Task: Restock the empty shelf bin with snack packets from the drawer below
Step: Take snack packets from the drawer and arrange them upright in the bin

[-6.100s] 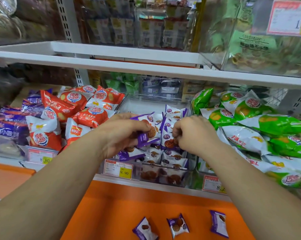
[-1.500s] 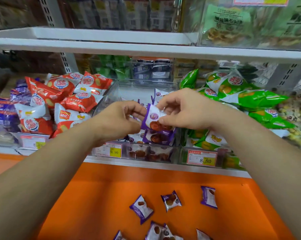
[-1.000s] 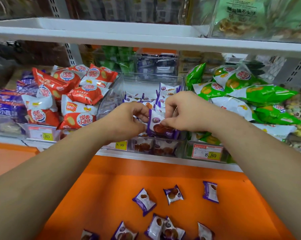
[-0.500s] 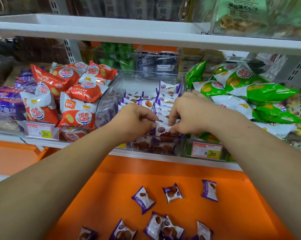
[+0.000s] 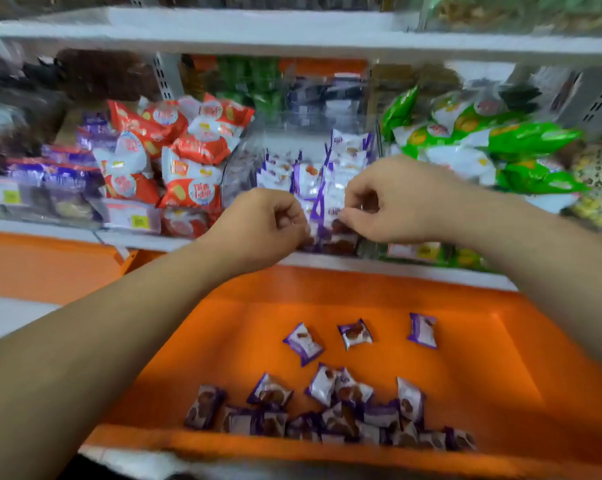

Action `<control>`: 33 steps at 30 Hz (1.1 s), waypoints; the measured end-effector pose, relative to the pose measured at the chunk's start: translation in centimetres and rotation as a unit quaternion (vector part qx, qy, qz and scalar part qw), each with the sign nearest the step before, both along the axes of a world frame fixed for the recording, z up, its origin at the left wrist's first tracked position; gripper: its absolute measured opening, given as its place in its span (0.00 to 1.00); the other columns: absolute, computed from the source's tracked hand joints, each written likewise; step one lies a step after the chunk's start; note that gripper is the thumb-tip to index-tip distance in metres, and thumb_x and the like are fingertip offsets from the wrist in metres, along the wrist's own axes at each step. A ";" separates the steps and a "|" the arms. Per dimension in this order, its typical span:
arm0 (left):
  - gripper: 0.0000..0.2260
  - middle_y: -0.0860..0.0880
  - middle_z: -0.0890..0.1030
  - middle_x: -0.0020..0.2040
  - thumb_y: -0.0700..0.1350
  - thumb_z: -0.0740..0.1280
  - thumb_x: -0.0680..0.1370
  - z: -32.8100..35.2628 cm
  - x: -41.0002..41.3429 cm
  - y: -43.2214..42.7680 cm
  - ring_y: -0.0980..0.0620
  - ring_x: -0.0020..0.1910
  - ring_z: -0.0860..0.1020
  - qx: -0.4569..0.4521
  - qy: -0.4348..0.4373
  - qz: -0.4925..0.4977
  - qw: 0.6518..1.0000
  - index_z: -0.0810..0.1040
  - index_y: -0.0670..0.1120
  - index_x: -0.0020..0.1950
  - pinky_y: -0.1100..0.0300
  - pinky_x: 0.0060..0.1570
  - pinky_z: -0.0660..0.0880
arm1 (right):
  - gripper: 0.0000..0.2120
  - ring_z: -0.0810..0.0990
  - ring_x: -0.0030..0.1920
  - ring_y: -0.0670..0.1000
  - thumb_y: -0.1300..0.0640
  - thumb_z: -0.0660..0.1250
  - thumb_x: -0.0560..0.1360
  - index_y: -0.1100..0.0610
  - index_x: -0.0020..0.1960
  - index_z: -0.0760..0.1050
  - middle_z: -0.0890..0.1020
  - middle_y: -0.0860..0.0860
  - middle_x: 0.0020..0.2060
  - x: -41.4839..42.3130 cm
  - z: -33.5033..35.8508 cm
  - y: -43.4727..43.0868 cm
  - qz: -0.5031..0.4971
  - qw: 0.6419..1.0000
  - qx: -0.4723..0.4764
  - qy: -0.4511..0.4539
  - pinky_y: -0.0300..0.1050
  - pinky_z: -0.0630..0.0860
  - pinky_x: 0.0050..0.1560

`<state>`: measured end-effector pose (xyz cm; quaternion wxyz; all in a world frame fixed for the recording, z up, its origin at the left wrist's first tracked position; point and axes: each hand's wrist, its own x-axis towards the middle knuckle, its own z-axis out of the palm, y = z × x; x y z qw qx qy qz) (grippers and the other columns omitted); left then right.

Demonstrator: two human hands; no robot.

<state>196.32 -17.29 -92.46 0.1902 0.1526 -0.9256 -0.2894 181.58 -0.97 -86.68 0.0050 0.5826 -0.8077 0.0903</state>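
- So, head view: right hand (image 5: 389,202) pinches the front packet (image 5: 331,212) in the clear bin (image 5: 238,174); left hand (image 5: 264,225) curls against its edge, too blurry to tell if it's gripping
- Risk, I reckon: rows (image 5: 348,150) behind look tight; wedging this one in could pop neighbours over the front
- Versus half a second back: hands slightly further apart; view dipped, showing more packets (image 5: 327,414) waiting in the orange drawer (image 5: 500,358)

Left fingers (image 5: 291,218) perhaps pinch the blurred packet (image 5: 327,206).
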 end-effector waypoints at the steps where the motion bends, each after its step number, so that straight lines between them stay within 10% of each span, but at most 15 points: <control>1: 0.06 0.50 0.81 0.34 0.42 0.72 0.77 -0.7 0.5 0.8 0.56 0.31 0.78 0.003 -0.022 -0.013 1.000 0.82 0.44 0.40 0.65 0.30 0.73 | 0.11 0.79 0.36 0.51 0.49 0.68 0.76 0.54 0.39 0.81 0.81 0.48 0.30 0.9 -0.6 0.3 0.014 0.998 0.053 -0.033 0.46 0.76 0.38; 6: 0.04 0.49 0.82 0.33 0.44 0.72 0.77 -6.7 0.3 3.1 0.53 0.29 0.82 0.036 -0.231 -0.038 0.971 0.82 0.44 0.45 0.59 0.28 0.79 | 0.12 0.86 0.36 0.52 0.49 0.67 0.80 0.56 0.45 0.82 0.86 0.52 0.36 2.7 -6.6 0.7 -0.010 0.940 0.275 -0.203 0.50 0.85 0.38; 12: 0.16 0.46 0.81 0.54 0.53 0.73 0.77 -15.9 -1.3 4.2 0.50 0.44 0.78 0.103 -0.363 -0.011 0.926 0.80 0.46 0.61 0.59 0.43 0.73 | 0.16 0.78 0.36 0.54 0.46 0.66 0.81 0.59 0.51 0.81 0.82 0.55 0.42 -0.1 -17.6 1.8 -0.095 0.901 0.361 -0.223 0.45 0.74 0.37; 15: 0.22 0.44 0.76 0.66 0.55 0.68 0.80 -20.2 -1.6 4.2 0.45 0.54 0.78 0.149 -0.438 0.015 0.887 0.74 0.47 0.71 0.55 0.50 0.74 | 0.22 0.79 0.58 0.56 0.40 0.60 0.83 0.51 0.70 0.75 0.78 0.55 0.65 -1.6 -22.6 4.4 -0.148 0.861 0.386 -0.294 0.46 0.75 0.54; 19: 0.09 0.42 0.77 0.57 0.54 0.60 0.85 -23.0 -2.0 4.5 0.45 0.51 0.77 0.216 -0.503 0.050 0.836 0.75 0.50 0.56 0.56 0.52 0.68 | 0.41 0.58 0.80 0.59 0.29 0.55 0.79 0.53 0.82 0.55 0.56 0.55 0.82 -3.3 -28.3 7.4 -0.296 0.795 0.390 -0.359 0.57 0.60 0.78; 22: 0.26 0.46 0.66 0.76 0.57 0.57 0.85 -24.7 -0.7 4.2 0.42 0.75 0.66 0.262 -0.561 0.087 0.781 0.61 0.46 0.80 0.53 0.72 0.65 | 0.40 0.59 0.80 0.61 0.29 0.52 0.79 0.51 0.83 0.51 0.55 0.55 0.82 -2.6 -32.3 8.3 -0.396 0.711 0.335 -0.475 0.60 0.61 0.76; 25: 0.41 0.45 0.73 0.70 0.69 0.66 0.74 -28.7 1.1 2.6 0.40 0.68 0.74 0.323 -0.582 0.140 0.733 0.65 0.45 0.79 0.45 0.70 0.70 | 0.33 0.71 0.73 0.61 0.35 0.52 0.83 0.54 0.81 0.60 0.66 0.58 0.78 -1.4 -32.9 8.1 -0.414 0.664 0.326 -0.531 0.56 0.73 0.62; 28: 0.51 0.42 0.68 0.76 0.72 0.69 0.68 -32.0 2.0 1.5 0.40 0.70 0.72 0.345 -0.591 0.158 0.712 0.57 0.45 0.81 0.48 0.69 0.70 | 0.31 0.63 0.77 0.62 0.39 0.53 0.84 0.55 0.81 0.58 0.62 0.59 0.79 -1.0 -31.4 7.8 -0.419 0.647 0.319 -0.551 0.59 0.71 0.62; 33: 0.20 0.44 0.69 0.68 0.58 0.60 0.84 -23.5 -0.7 5.6 0.39 0.72 0.68 0.389 -0.555 0.145 0.721 0.62 0.53 0.73 0.56 0.54 0.66 | 0.45 0.56 0.80 0.66 0.26 0.59 0.75 0.47 0.83 0.51 0.54 0.57 0.82 0.0 -33.1 5.6 -0.412 0.615 0.319 -0.592 0.70 0.59 0.73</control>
